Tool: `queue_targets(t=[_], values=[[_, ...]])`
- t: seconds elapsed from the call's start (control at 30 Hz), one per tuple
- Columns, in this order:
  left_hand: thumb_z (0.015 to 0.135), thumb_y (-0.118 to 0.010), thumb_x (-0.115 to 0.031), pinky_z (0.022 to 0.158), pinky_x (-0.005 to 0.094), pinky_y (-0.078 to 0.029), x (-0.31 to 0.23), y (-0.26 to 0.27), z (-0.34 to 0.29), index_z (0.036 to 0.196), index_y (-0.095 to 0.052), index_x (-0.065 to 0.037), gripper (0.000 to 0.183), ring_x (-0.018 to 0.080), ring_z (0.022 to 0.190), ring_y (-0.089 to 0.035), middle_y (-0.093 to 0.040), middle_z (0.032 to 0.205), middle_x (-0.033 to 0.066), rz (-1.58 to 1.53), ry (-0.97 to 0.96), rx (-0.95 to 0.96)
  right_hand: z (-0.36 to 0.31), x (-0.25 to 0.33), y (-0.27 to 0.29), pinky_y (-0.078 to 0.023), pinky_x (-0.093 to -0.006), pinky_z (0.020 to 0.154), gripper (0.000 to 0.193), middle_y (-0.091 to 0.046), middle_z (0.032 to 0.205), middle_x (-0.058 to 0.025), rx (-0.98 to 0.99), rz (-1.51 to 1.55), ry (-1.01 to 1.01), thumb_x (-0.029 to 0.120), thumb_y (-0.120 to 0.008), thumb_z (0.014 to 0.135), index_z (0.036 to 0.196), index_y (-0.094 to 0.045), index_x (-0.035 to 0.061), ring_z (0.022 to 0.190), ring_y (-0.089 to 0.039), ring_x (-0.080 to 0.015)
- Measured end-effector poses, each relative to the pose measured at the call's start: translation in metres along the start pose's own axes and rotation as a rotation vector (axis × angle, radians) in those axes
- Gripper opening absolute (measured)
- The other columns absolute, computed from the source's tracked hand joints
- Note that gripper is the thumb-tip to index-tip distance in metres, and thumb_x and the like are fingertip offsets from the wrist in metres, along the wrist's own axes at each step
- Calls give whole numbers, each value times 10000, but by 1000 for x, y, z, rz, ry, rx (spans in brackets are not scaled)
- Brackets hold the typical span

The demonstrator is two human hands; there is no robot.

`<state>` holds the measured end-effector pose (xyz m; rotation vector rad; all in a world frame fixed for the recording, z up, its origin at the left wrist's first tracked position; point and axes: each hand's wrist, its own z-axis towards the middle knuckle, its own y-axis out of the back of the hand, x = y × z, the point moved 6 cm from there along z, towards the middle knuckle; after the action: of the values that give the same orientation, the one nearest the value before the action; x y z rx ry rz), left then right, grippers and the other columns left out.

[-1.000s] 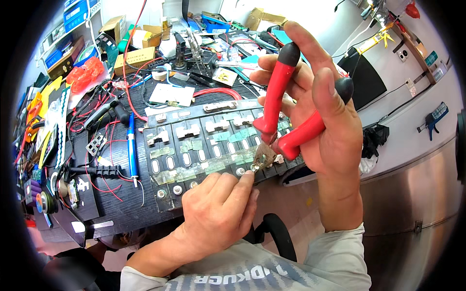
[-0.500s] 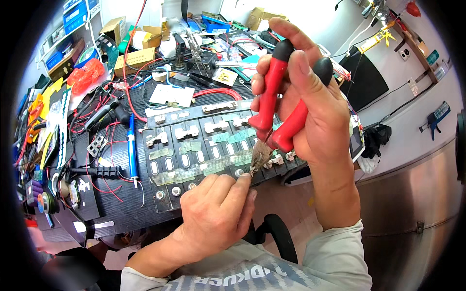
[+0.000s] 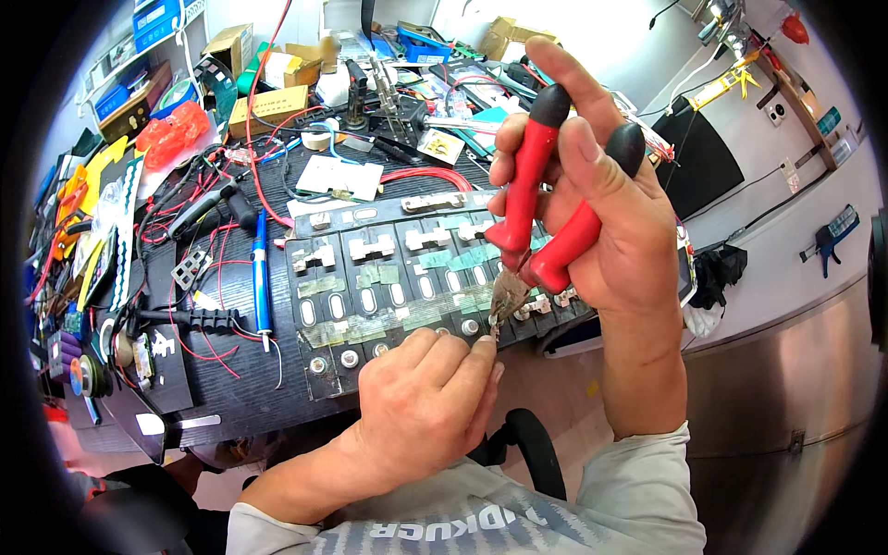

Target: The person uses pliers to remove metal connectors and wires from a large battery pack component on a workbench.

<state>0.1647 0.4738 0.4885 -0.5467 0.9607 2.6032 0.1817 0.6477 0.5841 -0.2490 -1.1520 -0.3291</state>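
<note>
My right hand (image 3: 622,231), raised over the right end of the bench, grips a pair of pliers (image 3: 525,176) by its red handles with black ends. The handles stand apart, and the worn metal jaws point down toward my left hand. Just below the jaws, my left hand (image 3: 421,393) is closed, thumb and forefinger pinched at the jaw tips. What sits in that pinch is too small to make out. Behind both hands lies a black battery pack (image 3: 377,322) with silver terminals, oval slots and strips of greenish tape. My left hand covers part of its near edge.
A blue pen-shaped tool (image 3: 261,287) lies left of the pack, among red wires and a black-handled tool (image 3: 190,321). Farther back are a coil of red cable (image 3: 430,176), a white card (image 3: 340,178), a yellow box (image 3: 268,111) and an orange-red plastic bag (image 3: 174,134).
The whole view has shifted slightly, so the bench appears a little farther right and lower. Both hands keep nearly the same pose, with the pliers still at my left fingertips.
</note>
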Motion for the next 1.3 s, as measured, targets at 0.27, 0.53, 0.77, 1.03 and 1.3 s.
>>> queue_targets(t=[0.27,0.53,0.77,1.03,1.3], values=[[821,-832,-41,538,380,-431,-1,0,0,1137,-769,7,326,240,648,-560,-556,773,62,-7,-24,-6,-3,5,-4,-510,-317,816,460,-600,1046,-56,77,-33,-75,333,-659,1120,1406,-546,-10,923,-578,-152],[807,-837,-40,554,383,-468,3,3,-3,1038,-769,-26,241,256,668,-613,-637,804,74,-81,-18,-49,-61,21,-17,-492,-338,733,402,-564,976,-50,-82,1,260,272,-802,1017,1248,-541,73,827,-540,-156],[780,-847,-41,551,372,-475,2,8,-6,951,-769,-53,189,255,653,-636,-664,776,77,-120,-46,-82,-136,-1,15,-486,-431,787,411,-572,947,-9,-151,198,773,391,-827,997,1242,-578,174,798,-565,-198],[770,-853,-116,517,350,-434,2,15,-6,884,-763,-64,154,234,589,-586,-637,734,61,-190,-78,-97,-178,-30,21,-519,-401,793,366,-628,955,0,-383,287,952,422,-828,993,1193,-636,182,815,-628,-178],[771,-853,-138,517,346,-429,3,13,-6,877,-766,-64,155,236,583,-583,-653,741,67,-222,-86,-116,-192,-30,9,-483,-402,958,337,-616,960,68,-354,160,841,415,-867,957,1124,-648,221,915,-632,-131]])
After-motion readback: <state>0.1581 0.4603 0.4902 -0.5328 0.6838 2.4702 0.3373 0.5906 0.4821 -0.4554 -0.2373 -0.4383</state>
